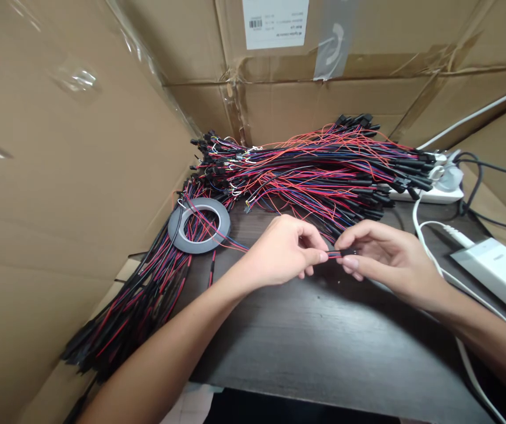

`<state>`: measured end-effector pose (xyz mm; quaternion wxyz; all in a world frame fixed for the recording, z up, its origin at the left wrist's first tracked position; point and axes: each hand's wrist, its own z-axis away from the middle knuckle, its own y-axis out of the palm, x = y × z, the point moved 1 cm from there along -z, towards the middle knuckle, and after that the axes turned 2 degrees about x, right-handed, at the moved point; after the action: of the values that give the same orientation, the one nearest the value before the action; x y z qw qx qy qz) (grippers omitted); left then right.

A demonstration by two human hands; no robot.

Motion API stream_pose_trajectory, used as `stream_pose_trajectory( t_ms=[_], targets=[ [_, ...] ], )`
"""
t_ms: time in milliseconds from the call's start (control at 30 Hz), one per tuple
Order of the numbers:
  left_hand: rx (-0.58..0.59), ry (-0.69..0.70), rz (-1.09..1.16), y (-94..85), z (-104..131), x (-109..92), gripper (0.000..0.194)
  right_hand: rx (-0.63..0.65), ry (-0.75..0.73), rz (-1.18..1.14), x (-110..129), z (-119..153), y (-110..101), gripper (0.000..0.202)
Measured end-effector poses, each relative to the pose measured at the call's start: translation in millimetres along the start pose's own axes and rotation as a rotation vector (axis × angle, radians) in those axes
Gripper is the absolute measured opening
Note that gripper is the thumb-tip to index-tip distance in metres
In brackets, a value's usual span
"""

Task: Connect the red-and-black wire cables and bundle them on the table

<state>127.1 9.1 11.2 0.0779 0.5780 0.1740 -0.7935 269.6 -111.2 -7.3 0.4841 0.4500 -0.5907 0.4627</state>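
Two bare hands met above a dark tabletop [315, 347], holding one thin wire harness [333, 254] between them. The harness lay nearly level, its long axis running from left to right across the view. Its black connector [348, 252] was at the right end, pointing into the right hand, and its red and dark wires led left.

The left hand [286, 250] was closed narrowly, thumb and fingers pinching the wires. The right hand [380, 256] held the connector between thumb and fingertips, its palm partly open. A short stretch of wire showed between the two grips.

Red and blue wires also came out beyond the left wrist, towards a grey tape roll [177, 228]; whether they joined the held harness could not be told. The roll lay left of the left hand, on a heap of cables [147, 288]. Beyond both hands stretched a larger pile of harnesses [310, 168]. Right of the right hand were a white cord [420, 227] and a white box [502, 274]. Cardboard [80, 176] stood left and behind.
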Motion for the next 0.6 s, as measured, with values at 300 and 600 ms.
stream_pose_trajectory(
  t_ms=[300, 600],
  targets=[
    [-0.005, 0.147, -0.269, 5.4, 2.0, 1.0, 0.01, -0.027, 0.115, 0.183, 6.6, 2.5, 6.4, 0.012],
    [0.16, 0.095, -0.096, -0.6, 2.6, 0.5, 0.012, -0.061, 0.013, 0.291, 10.1, 6.2, 6.3, 0.011]
  ],
)
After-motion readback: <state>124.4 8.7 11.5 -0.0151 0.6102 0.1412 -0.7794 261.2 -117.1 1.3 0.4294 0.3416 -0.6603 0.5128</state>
